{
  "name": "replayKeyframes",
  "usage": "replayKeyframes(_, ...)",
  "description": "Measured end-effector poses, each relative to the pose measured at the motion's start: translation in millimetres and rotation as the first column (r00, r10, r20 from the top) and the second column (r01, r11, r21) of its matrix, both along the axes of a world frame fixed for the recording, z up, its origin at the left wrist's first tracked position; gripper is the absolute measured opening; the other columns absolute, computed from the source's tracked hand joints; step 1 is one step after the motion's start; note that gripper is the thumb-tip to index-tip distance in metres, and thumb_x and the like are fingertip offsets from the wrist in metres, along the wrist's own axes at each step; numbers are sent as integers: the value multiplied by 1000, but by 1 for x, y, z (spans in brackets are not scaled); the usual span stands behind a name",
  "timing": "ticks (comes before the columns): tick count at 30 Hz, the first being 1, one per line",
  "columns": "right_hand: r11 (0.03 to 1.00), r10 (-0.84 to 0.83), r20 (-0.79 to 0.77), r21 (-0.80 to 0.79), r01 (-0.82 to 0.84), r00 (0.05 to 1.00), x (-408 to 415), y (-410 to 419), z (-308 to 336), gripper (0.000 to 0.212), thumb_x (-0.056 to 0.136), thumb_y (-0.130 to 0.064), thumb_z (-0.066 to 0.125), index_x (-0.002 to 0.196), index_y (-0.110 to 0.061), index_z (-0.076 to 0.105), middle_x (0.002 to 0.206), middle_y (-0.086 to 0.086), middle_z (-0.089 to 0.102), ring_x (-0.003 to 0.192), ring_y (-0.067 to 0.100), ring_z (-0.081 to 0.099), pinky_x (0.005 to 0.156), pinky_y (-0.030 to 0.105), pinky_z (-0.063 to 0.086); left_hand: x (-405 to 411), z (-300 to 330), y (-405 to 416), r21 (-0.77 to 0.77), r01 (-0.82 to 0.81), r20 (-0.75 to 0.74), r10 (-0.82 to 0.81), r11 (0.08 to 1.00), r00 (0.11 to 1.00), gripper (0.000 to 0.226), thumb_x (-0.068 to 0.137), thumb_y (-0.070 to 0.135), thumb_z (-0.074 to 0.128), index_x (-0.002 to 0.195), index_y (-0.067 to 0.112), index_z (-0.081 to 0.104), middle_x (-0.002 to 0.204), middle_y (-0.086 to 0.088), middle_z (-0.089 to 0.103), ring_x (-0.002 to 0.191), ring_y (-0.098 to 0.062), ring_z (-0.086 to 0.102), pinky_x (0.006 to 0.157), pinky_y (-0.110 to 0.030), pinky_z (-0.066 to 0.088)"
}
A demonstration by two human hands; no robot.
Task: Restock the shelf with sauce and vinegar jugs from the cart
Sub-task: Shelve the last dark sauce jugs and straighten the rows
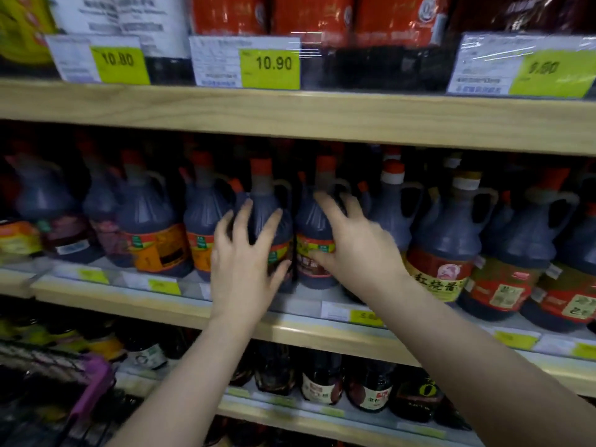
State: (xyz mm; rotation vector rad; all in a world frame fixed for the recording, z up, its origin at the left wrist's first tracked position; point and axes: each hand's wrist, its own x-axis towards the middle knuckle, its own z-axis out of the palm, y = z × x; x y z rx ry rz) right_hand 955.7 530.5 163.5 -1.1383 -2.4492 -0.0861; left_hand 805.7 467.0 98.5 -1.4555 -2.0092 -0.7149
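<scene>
A row of dark sauce jugs with orange caps stands on the middle wooden shelf (pixel 180 306). My left hand (pixel 243 262) lies with spread fingers on the front of one jug with an orange label (pixel 271 195). My right hand (pixel 351 243) wraps its fingers and thumb round the neighbouring jug (pixel 314 221) just to the right. Both jugs stand upright at the shelf's front edge, touching side by side. The picture is blurred by motion.
To the right stand jugs with white collars and red-yellow labels (pixel 443 256). More orange-label jugs (pixel 151 230) fill the left. The upper shelf (pixel 290 114) hangs close above the caps. Smaller bottles (pixel 322 379) line the shelf below. The cart with a purple handle (pixel 93 385) is at lower left.
</scene>
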Motion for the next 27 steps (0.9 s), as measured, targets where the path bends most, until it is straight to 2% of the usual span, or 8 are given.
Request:
replayKeyframes(5,994,-110,73,20,109,991,-31,19,-2,96,76,-46,65,146,-38,0,137,15,36,105,36,58,66,35,40,-5,-2,1,1,-37,-3,37,999,999,76,70,41,72,137,26,42,144,-15,40,110,-40,49,81,-47,43)
replayKeyframes(7,990,-136,79,54,132,987,-36,22,-1,94,78,-44,65,147,-35,2,129,15,43,102,36,60,66,34,35,-11,-4,4,4,-30,2,30,1000,1000,75,69,41,72,137,25,42,144,-15,40,110,-39,50,81,-46,42)
replayKeyframes(9,991,-130,72,52,126,989,-35,22,1,92,77,-43,66,147,-33,6,126,15,46,102,37,59,68,35,39,-14,-4,7,-4,-23,16,23,1000,1000,76,68,40,72,136,24,41,145,-15,39,112,-39,50,81,-46,42)
replayKeyframes(11,994,-105,76,26,103,992,-32,21,4,94,75,-43,68,146,-34,7,127,15,45,103,37,59,71,36,42,-13,-4,10,-21,-33,32,34,999,999,79,67,45,72,136,24,40,145,-15,37,114,-40,49,81,-46,42)
replayKeyframes(13,996,-85,85,20,84,993,-29,18,7,96,74,-44,70,146,-35,6,128,14,44,103,37,59,68,35,38,-12,-4,14,-27,-50,35,51,998,998,81,65,48,74,134,24,40,145,-15,38,115,-40,49,81,-46,42)
replayKeyframes(16,998,-59,101,38,55,993,-25,15,7,97,73,-44,70,145,-34,6,129,13,44,101,36,59,66,33,35,-15,-8,17,0,-50,38,50,999,998,80,66,41,76,134,24,38,145,-15,38,117,-39,47,81,-45,39)
replayKeyframes(23,997,-46,99,65,39,994,-22,13,5,95,74,-43,68,145,-35,5,127,12,45,99,36,60,67,34,41,-21,-14,21,24,-27,49,26,999,998,78,68,40,72,136,25,38,147,-13,35,121,-36,42,83,-45,36)
replayKeyframes(27,999,-48,87,5,48,995,-22,7,3,92,77,-43,67,145,-39,5,133,13,39,99,40,59,65,36,41,-27,-9,7,-39,27,34,-25,999,999,83,67,46,73,138,26,35,148,-11,35,125,-33,40,87,-45,36)
